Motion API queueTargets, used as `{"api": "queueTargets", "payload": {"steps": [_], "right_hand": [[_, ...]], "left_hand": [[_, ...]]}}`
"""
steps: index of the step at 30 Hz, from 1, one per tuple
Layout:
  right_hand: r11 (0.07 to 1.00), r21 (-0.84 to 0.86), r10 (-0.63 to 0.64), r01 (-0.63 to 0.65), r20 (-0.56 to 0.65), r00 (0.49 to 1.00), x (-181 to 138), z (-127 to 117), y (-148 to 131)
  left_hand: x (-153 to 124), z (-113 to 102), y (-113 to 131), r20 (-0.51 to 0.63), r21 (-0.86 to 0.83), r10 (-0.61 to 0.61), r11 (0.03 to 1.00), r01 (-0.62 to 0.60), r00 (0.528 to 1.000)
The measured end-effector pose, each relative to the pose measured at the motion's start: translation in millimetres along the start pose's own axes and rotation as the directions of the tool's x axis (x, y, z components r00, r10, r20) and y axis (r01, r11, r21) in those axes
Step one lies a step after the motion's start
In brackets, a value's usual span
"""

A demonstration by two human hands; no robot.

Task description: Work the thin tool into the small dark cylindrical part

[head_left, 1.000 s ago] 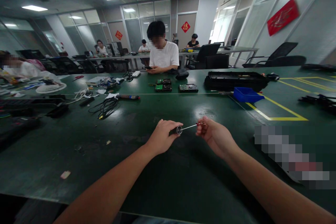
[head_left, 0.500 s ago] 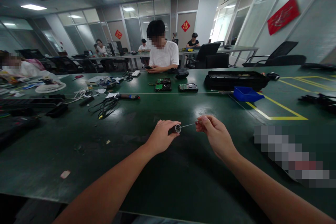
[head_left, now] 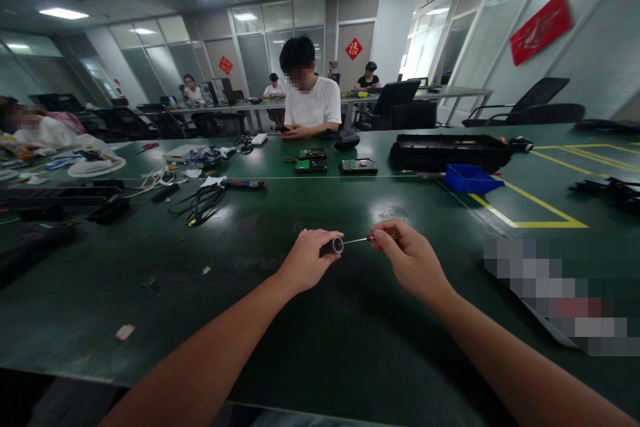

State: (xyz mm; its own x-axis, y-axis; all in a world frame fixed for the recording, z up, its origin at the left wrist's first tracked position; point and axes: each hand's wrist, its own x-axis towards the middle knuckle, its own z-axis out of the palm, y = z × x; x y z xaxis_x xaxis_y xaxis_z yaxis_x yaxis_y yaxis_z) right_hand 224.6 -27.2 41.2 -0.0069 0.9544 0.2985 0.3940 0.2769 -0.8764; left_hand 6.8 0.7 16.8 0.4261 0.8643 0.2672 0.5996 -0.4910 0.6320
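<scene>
One left hand [head_left: 306,260] is gripping dark silver-rimmed cylinder [head_left: 337,246]; right hand [head_left: 411,250] pinching, re-angling red-collared steel screwdriver [head_left: 357,240], likely mid-turn.

left hand [head_left: 307,261] curled, right hand [head_left: 410,255] pinching

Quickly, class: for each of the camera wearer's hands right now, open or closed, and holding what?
Left hand: closed, holding a dark cylindrical piece.
Right hand: closed, holding a thin-shafted tool.
</scene>
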Motion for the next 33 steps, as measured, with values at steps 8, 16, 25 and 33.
{"api": "queueTargets", "payload": {"steps": [8, 16, 25, 33], "right_hand": [[0.998, -0.058, 0.027, -0.023, 0.079, 0.997, 2, 3, 5], [0.999, 0.008, 0.037, -0.038, 0.097, 0.995, 0, 4, 2], [0.955, 0.275, 0.112, -0.111, 0.013, 0.994, 2, 9, 6], [0.62, 0.686, 0.405, -0.38, 0.134, 0.904, 11, 9, 16]], "left_hand": [[0, 2, -3, 0.01, -0.01, 0.014, 1.0, -0.014, 1.0], [-1, 1, -3, 0.015, -0.026, 0.01, 1.0, -0.009, 1.0], [-1, 3, -5, -0.008, -0.026, 0.001, 1.0, -0.001, 1.0], [1, -5, -3, -0.019, -0.005, 0.117, 0.993, -0.117, 0.993]]}}
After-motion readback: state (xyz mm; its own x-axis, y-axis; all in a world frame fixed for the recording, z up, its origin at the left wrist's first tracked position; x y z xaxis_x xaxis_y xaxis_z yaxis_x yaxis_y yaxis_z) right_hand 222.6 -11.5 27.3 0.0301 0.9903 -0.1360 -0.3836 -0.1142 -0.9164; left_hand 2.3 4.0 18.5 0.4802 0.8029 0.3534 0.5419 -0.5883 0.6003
